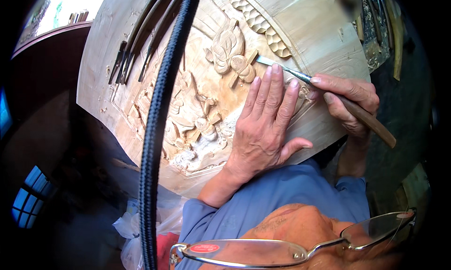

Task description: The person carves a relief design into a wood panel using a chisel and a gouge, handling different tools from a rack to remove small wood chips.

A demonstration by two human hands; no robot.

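Observation:
A pale wooden panel point(329, 30) with relief carving lies in front of me. My right hand point(350, 98) grips a wood chisel point(361, 112) by its brown handle, its flat metal blade slanting up to the left. The blade's tip meets the carved figure point(243, 69) near a small raised bar. My left hand point(268, 119) rests palm down on the panel, fingers stretched and thumb out to the side. Its fingertips lie just below the blade; whether they touch it I cannot tell. A second carved figure group point(192, 112) stands out to the left.
Several dark-handled carving tools point(136, 40) lie on the panel's upper left. More tools point(392, 35) sit on a surface at the upper right. A braided black cord point(162, 94) crosses the view. Wood chips are scattered about. A clear plastic bag point(129, 225) is at lower left.

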